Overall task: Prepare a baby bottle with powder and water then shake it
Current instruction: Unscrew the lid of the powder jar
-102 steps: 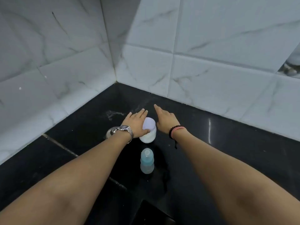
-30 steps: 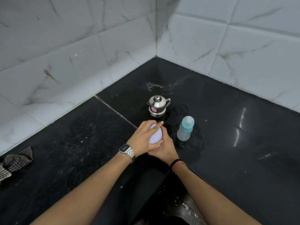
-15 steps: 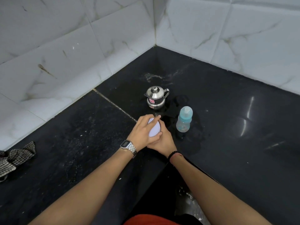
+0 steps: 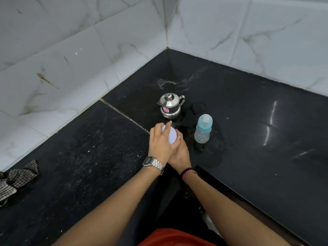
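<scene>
A white round powder container [image 4: 171, 135] with a pale lid is held between both hands near the counter's inner corner edge. My left hand [image 4: 159, 142], with a metal watch on its wrist, lies over the lid, fingers curled around its rim. My right hand [image 4: 179, 155] grips the body from below and mostly hides it. A baby bottle [image 4: 203, 129] with a blue cap and clear body stands upright to the right of the hands, untouched. A small steel kettle [image 4: 170, 105] with its lid on stands just behind the hands.
The black stone counter [image 4: 266, 139] forms an L against white marble-tiled walls. A checked cloth [image 4: 16, 178] lies at the far left edge. Wet marks surround the bottle and kettle. The counter's inner edge drops away below my wrists.
Since 3.4 s ago the container has been lifted from behind the bottle and brought nearer, both hands closing on it. Over the last second the hands have stayed locked on it.
</scene>
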